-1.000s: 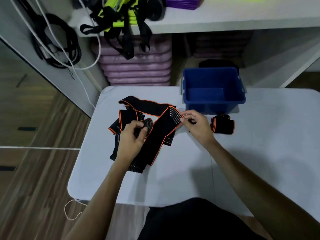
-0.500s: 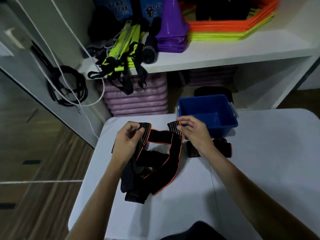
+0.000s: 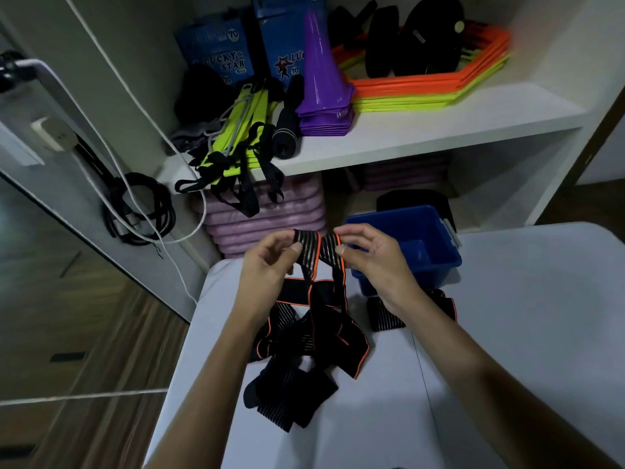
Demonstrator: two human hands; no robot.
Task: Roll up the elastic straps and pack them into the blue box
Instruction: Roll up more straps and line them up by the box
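A black elastic strap (image 3: 318, 299) with orange edges hangs from both hands above the white table (image 3: 507, 333). My left hand (image 3: 267, 265) pinches one striped end, and my right hand (image 3: 368, 255) pinches the other end close beside it. The strap's loose length falls in a tangled heap (image 3: 297, 374) on the table below. A rolled strap (image 3: 385, 316) lies on the table under my right wrist, partly hidden. The blue box (image 3: 436, 252) stands open behind my right hand, and nothing shows inside it.
Behind the table a white shelf (image 3: 439, 126) carries purple cones (image 3: 321, 82), orange and yellow hoops, green-black straps and blue packets. Pink mats (image 3: 263, 218) are stacked beneath it. White and black cables (image 3: 135, 208) hang at the left wall. The table's left edge drops to wooden floor.
Both hands have lifted the strap's two ends higher off the table and brought them close together. The view has tilted up, showing more of the shelf.
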